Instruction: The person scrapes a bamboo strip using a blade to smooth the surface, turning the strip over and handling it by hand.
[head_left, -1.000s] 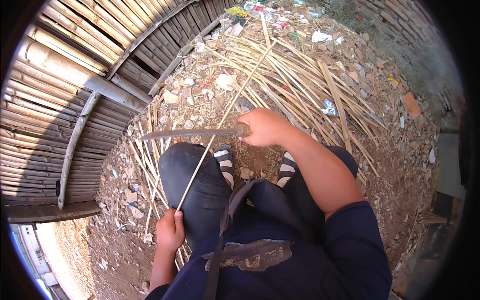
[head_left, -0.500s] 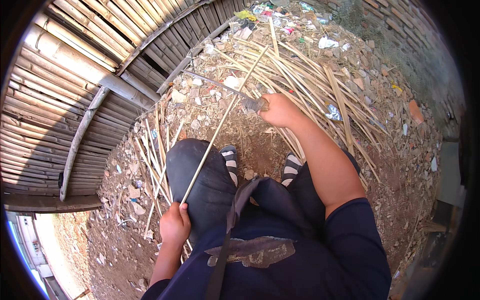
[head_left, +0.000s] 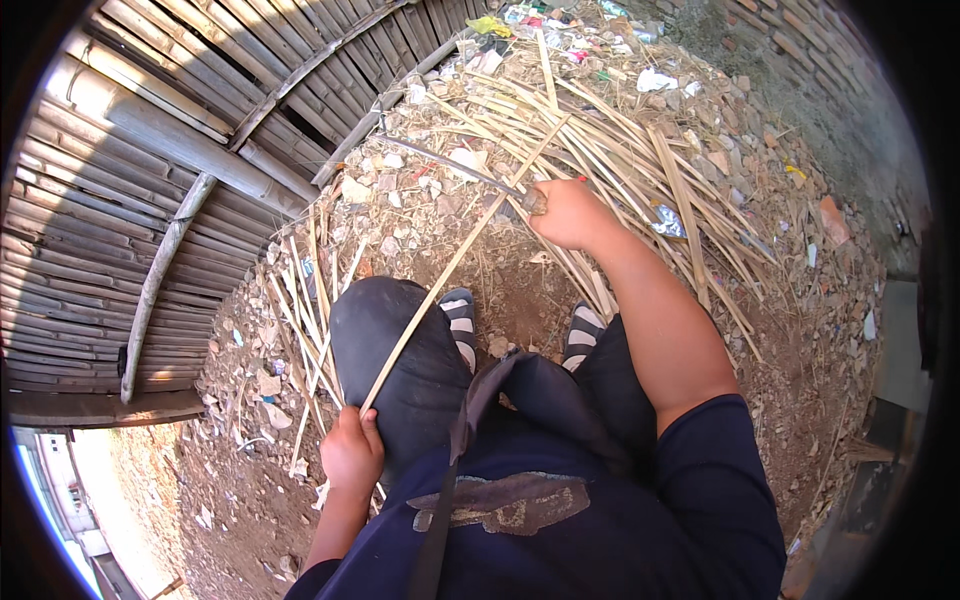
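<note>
A long pale bamboo strip (head_left: 435, 296) slants across my left knee, up and away to the right. Its near end is gripped in my left hand (head_left: 352, 449), thumb pressed along it. My right hand (head_left: 567, 214) is closed round the handle of a long, thin-bladed knife (head_left: 452, 165). The blade points to the far left and crosses the strip just beside my right fist; whether its edge touches the strip I cannot tell. Most of the knife's handle is hidden by my fingers.
Beyond my right hand lies a big heap of bamboo strips (head_left: 610, 150); a smaller bunch (head_left: 305, 310) rests by my left knee. Stones and litter cover the dirt ground (head_left: 500, 265). A bamboo wall (head_left: 150, 250) stands at left, a brick wall (head_left: 800, 50) at far right.
The strip has turned to show a wider face, and its far end has swung right. My right hand and the knife have shifted slightly right; my left hand stays nearly in place.
</note>
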